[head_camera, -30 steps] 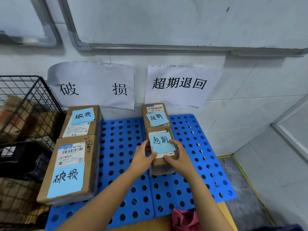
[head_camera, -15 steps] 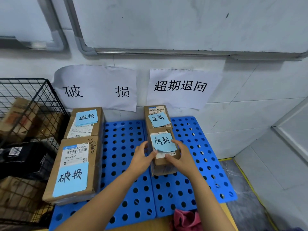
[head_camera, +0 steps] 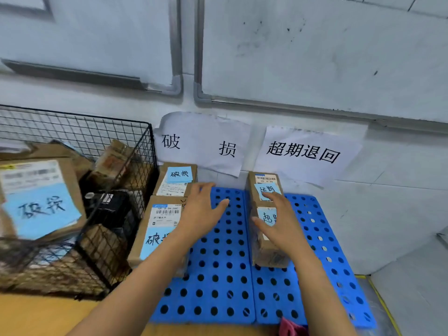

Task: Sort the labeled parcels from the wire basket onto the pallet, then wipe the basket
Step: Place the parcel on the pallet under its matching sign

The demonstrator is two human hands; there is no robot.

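A white paper sign (head_camera: pixel 203 144) with two black characters is stuck on the tiled wall (head_camera: pixel 400 195). Just to the right of it hangs a second paper sign (head_camera: pixel 305 154) with four black characters. Above the first sign there are two white boards with grey frames, a left board (head_camera: pixel 84 32) and a larger, slightly dirty right board (head_camera: pixel 315 49), and far below it to the right a yellow line (head_camera: pixel 384 304) runs along the grey floor.
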